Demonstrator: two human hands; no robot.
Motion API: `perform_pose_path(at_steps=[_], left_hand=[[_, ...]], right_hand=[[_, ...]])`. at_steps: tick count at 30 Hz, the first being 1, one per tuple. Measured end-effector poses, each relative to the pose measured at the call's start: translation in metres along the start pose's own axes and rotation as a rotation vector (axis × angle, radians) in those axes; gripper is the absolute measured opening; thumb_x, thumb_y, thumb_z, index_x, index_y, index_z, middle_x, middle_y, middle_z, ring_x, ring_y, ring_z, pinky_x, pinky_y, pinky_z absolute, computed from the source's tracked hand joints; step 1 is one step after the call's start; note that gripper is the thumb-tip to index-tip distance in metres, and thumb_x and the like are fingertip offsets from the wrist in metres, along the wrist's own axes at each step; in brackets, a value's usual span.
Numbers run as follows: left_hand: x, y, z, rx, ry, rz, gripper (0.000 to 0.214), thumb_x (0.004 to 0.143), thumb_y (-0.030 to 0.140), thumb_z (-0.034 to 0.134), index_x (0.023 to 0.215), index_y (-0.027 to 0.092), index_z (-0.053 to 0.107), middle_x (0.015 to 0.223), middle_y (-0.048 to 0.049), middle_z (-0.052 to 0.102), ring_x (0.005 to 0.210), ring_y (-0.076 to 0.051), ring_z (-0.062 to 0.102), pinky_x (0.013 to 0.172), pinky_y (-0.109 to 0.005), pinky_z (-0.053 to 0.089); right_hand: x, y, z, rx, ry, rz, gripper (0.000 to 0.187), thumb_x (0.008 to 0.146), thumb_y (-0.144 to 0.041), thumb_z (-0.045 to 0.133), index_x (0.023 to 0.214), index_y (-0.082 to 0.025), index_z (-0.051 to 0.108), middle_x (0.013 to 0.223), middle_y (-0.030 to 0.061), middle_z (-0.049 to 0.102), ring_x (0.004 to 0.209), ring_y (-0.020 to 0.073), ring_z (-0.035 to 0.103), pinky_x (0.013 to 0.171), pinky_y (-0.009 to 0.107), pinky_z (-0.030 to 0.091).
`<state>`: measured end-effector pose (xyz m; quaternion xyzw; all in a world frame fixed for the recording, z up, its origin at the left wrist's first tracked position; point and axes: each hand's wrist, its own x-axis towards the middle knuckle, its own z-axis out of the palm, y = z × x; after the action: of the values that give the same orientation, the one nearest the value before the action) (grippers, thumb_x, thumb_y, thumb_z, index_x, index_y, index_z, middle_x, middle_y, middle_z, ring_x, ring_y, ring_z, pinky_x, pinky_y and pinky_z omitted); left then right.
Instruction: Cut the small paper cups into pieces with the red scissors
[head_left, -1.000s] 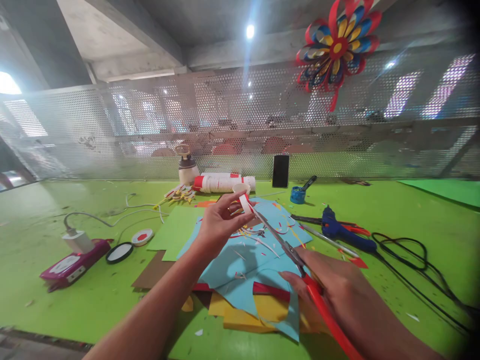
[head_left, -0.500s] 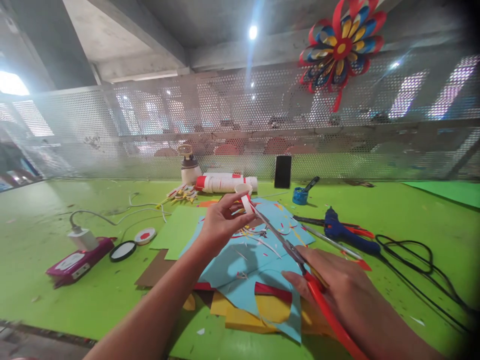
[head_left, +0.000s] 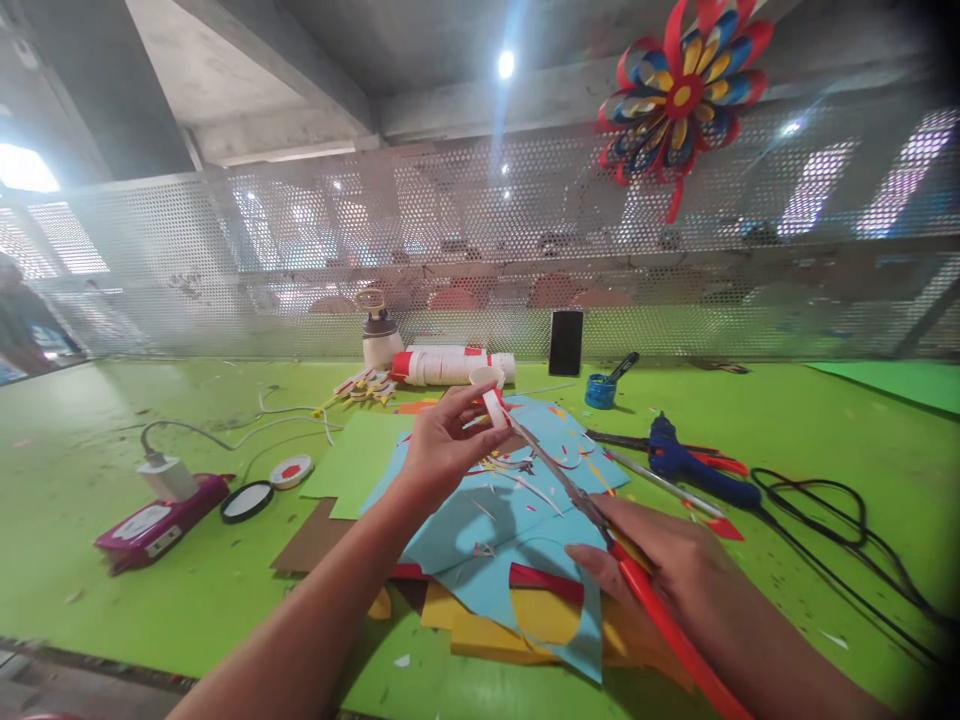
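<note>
My left hand (head_left: 441,445) pinches a small white paper piece with a red edge (head_left: 494,408) between thumb and fingers, above the middle of the table. My right hand (head_left: 679,565) is closed around the scissors (head_left: 566,484), which have red handles. Their blades point up and left, and the tips meet the red edge of the piece beside my left fingertips. Below both hands lies a light blue sheet (head_left: 457,525) strewn with thin paper scraps. A white paper cup (head_left: 487,377) is partly visible just behind the held piece.
To the right lie a blue glue gun (head_left: 697,478) and its black cord. A blue pot (head_left: 601,391), a phone (head_left: 565,343), stacked paper cups (head_left: 457,368) and a sprayer bottle (head_left: 382,340) stand behind. A purple power strip (head_left: 161,525) sits left. One person (head_left: 22,320) is at far left.
The scissors have shifted very slightly against the white piece, while my left hand stays almost still. At the far left, the person shows more in view.
</note>
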<state>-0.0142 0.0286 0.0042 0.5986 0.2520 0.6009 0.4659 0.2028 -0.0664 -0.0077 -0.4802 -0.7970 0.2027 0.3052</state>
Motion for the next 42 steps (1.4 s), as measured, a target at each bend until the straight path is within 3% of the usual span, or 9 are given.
perform_pose_path(at_steps=[4,12,20,24,29,35,39,42], left_hand=[[0.0,0.0,0.001,0.006,0.007,-0.007,0.05,0.066,0.021,0.083,0.114,0.017,0.069,0.118,-0.0114,0.066,0.106,-0.025,0.067,0.099,-0.043,0.053],[-0.001,0.002,0.002,0.018,0.01,-0.022,0.051,0.065,0.023,0.083,0.114,0.017,0.069,0.116,-0.0116,0.068,0.104,-0.026,0.067,0.098,-0.044,0.053],[0.0,0.007,0.0,0.031,-0.002,-0.031,0.049,0.066,0.021,0.082,0.113,0.017,0.07,0.112,-0.0101,0.066,0.102,-0.024,0.067,0.095,-0.04,0.054],[0.001,0.006,-0.003,0.069,-0.007,0.001,0.048,0.065,0.021,0.082,0.112,0.016,0.07,0.112,-0.0095,0.062,0.1,-0.022,0.066,0.092,-0.038,0.056],[0.002,0.001,-0.006,0.168,-0.01,0.061,0.046,0.067,0.025,0.081,0.111,0.019,0.07,0.115,-0.0085,0.059,0.102,-0.022,0.065,0.091,-0.037,0.056],[0.003,0.002,-0.011,0.212,0.058,-0.014,0.048,0.067,0.029,0.082,0.111,0.015,0.069,0.107,-0.0107,0.066,0.094,-0.023,0.067,0.083,-0.037,0.057],[0.002,0.01,-0.01,0.021,0.005,-0.085,0.056,0.067,0.026,0.082,0.12,0.017,0.065,0.105,-0.0114,0.071,0.096,-0.025,0.068,0.087,-0.039,0.054],[0.001,0.015,-0.009,-0.07,-0.047,-0.07,0.05,0.07,0.023,0.079,0.117,0.019,0.066,0.108,-0.0106,0.071,0.098,-0.024,0.067,0.086,-0.037,0.051]], right_hand=[[0.0,-0.001,-0.001,-0.011,0.013,-0.028,0.025,0.096,-0.042,0.049,0.105,-0.025,0.065,0.101,0.0028,0.073,0.086,0.0208,0.067,0.074,0.03,0.05],[-0.001,-0.001,-0.001,-0.026,0.03,-0.027,0.025,0.095,-0.04,0.05,0.105,-0.023,0.066,0.091,0.0021,0.073,0.076,0.019,0.067,0.067,0.028,0.051],[0.001,-0.001,0.003,0.041,0.089,-0.03,0.03,0.093,-0.045,0.05,0.081,-0.021,0.064,0.066,-0.002,0.06,0.059,0.014,0.055,0.056,0.023,0.043],[0.001,-0.005,-0.002,0.173,0.013,0.065,0.038,0.093,-0.053,0.047,0.077,-0.022,0.061,0.066,-0.0026,0.055,0.058,0.0128,0.05,0.053,0.023,0.04],[0.001,-0.004,-0.006,0.327,-0.096,0.162,0.049,0.095,-0.06,0.037,0.07,-0.022,0.055,0.048,-0.0049,0.045,0.043,0.0127,0.048,0.04,0.023,0.038],[0.007,0.009,-0.005,-0.07,0.123,0.061,0.036,0.091,-0.053,0.05,0.084,-0.022,0.068,0.061,-0.0012,0.063,0.055,0.0167,0.057,0.051,0.026,0.045],[0.01,0.011,-0.009,-0.05,0.19,0.096,0.038,0.091,-0.054,0.049,0.091,-0.022,0.07,0.066,0.0003,0.069,0.06,0.0196,0.063,0.05,0.026,0.046],[0.011,0.007,-0.01,-0.023,0.191,0.075,0.034,0.09,-0.052,0.051,0.092,-0.023,0.07,0.065,-0.0012,0.067,0.059,0.0189,0.062,0.051,0.026,0.047]])
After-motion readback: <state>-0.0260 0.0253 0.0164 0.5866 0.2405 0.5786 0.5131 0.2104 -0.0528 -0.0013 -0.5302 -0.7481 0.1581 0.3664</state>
